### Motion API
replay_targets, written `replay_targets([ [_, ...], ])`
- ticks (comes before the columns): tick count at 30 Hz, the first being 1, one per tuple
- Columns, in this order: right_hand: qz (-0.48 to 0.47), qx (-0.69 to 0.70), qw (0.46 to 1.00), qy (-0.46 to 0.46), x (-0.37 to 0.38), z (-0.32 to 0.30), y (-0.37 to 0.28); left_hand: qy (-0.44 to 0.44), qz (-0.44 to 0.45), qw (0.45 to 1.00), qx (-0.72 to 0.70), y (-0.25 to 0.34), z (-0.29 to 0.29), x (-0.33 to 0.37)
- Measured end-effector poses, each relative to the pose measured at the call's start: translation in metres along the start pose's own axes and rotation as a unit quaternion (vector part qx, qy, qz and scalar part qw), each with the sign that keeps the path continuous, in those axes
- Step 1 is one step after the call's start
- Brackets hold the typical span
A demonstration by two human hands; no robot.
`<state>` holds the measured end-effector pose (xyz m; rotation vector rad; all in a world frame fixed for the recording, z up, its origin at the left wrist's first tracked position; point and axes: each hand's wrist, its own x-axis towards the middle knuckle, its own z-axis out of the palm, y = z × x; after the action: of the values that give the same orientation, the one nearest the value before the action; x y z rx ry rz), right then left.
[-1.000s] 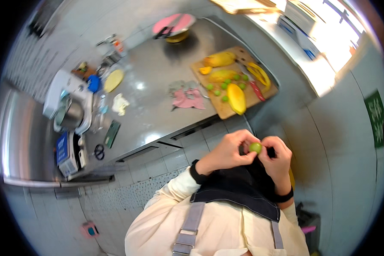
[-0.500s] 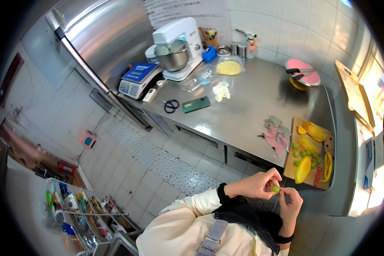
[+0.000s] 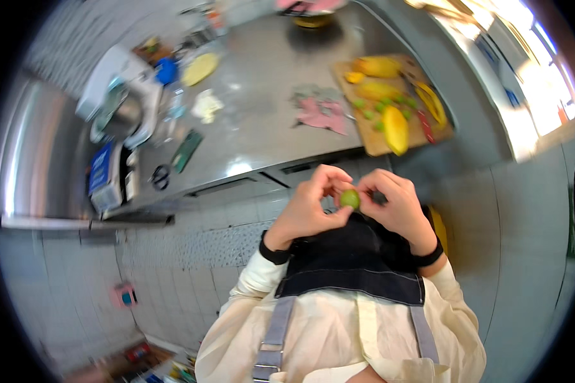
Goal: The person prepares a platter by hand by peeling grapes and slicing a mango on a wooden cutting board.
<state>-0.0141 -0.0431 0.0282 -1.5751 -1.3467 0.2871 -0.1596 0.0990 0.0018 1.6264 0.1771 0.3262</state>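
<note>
A small round green fruit (image 3: 349,198) is pinched between the fingertips of both my hands, held in front of my dark apron, below the counter's front edge. My left hand (image 3: 310,207) grips it from the left, and my right hand (image 3: 396,204) grips it from the right. Both wrists wear black cuffs. On the steel counter (image 3: 262,121) above lies a wooden cutting board (image 3: 421,131) with yellow fruit (image 3: 395,127) and several more small green fruits (image 3: 367,113).
A pink cloth (image 3: 319,113) lies left of the board. Farther left are a stand mixer (image 3: 118,102), scissors (image 3: 160,176), a blue box (image 3: 100,167), a dark flat device (image 3: 188,150) and a yellow lid (image 3: 200,68). Tiled floor lies below.
The view has swung sharply; the counter now sits above my hands again. Both hands stay together on the green fruit.
</note>
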Motion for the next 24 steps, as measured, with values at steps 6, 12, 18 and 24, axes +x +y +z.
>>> replay_targets([
  [6, 0.025, -0.094, 0.976, 0.193, -0.039, -0.021, -0.002, -0.110, -0.037, 0.983, -0.141, -0.005, 0.039, 0.042],
  [12, -0.006, -0.160, 0.956, 0.246, -0.059, -0.034, -0.001, -0.120, -0.029, 0.985, -0.120, 0.000, 0.067, 0.054],
  [18, 0.143, 0.094, 0.960, 0.222, -0.076, -0.038, 0.001, -0.149, -0.016, 0.987, -0.051, 0.007, 0.073, 0.061],
  [24, 0.221, 0.389, 0.878, 0.170, -0.092, -0.048, 0.006, -0.229, -0.042, 0.956, -0.179, 0.002, 0.075, 0.061],
])
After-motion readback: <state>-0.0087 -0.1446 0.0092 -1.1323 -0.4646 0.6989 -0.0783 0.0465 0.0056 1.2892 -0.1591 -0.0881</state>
